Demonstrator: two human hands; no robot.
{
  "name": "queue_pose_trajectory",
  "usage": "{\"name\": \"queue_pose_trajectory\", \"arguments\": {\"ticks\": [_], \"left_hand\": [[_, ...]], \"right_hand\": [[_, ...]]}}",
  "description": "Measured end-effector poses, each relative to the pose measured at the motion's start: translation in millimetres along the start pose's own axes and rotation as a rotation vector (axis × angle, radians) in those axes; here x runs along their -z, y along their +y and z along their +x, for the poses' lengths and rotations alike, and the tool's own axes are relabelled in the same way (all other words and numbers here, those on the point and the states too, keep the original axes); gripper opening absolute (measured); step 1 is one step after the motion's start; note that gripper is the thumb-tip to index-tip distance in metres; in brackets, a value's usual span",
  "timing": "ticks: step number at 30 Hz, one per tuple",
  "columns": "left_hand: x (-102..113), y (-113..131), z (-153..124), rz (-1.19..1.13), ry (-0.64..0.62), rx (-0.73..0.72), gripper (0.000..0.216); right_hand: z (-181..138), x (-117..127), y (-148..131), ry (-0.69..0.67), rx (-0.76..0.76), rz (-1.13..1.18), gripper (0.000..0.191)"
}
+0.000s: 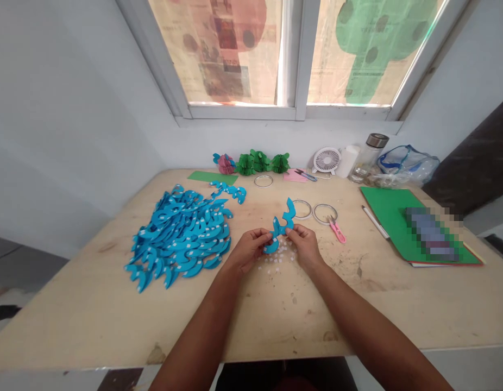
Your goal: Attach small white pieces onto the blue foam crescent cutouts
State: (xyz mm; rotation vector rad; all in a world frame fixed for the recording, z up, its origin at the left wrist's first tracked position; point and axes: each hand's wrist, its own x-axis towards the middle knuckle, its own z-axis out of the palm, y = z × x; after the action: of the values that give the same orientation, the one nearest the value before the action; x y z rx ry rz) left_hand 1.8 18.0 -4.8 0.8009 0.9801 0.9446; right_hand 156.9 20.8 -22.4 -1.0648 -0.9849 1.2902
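A curved blue paper piece (289, 213) is held between my two hands above the middle of the table. My left hand (251, 247) pinches its lower left part with thumb and finger. On the other side, my right hand (303, 244) is closed on its right part. Small white squares (278, 264) lie scattered on the wood just below the piece. To the left spreads a large heap of similar blue paper pieces (182, 233), many with white squares on them. A few more blue pieces (231, 191) lie behind the heap.
Tape rolls (325, 213) and pink thread snips (337, 229) lie right of my hands. A pen (375, 221) and green folder (388, 217) are farther right. Along the wall stand green paper shapes (259, 161), a small fan (327, 161) and a glass bottle (368, 157).
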Motion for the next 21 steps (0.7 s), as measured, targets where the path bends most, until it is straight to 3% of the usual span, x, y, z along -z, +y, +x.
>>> {"name": "queue_pose_trajectory", "arguments": {"ticks": [4,11,21], "left_hand": [[5.3,3.3,2.1,-0.066,0.128,-0.094,0.025],[4.4,6.0,0.4,-0.214,0.098,-0.132,0.025],[-0.6,6.8,-2.5,-0.214,0.058,-0.133,0.022]], "right_hand": [[-0.5,-0.3,-1.6,0.012,-0.009,-0.015,0.021],[-2.5,-1.7,-1.7,-0.043,0.0,-0.107,0.024],[-0.9,-1.0,7.0,-0.124,0.055,-0.253,0.029]]}}
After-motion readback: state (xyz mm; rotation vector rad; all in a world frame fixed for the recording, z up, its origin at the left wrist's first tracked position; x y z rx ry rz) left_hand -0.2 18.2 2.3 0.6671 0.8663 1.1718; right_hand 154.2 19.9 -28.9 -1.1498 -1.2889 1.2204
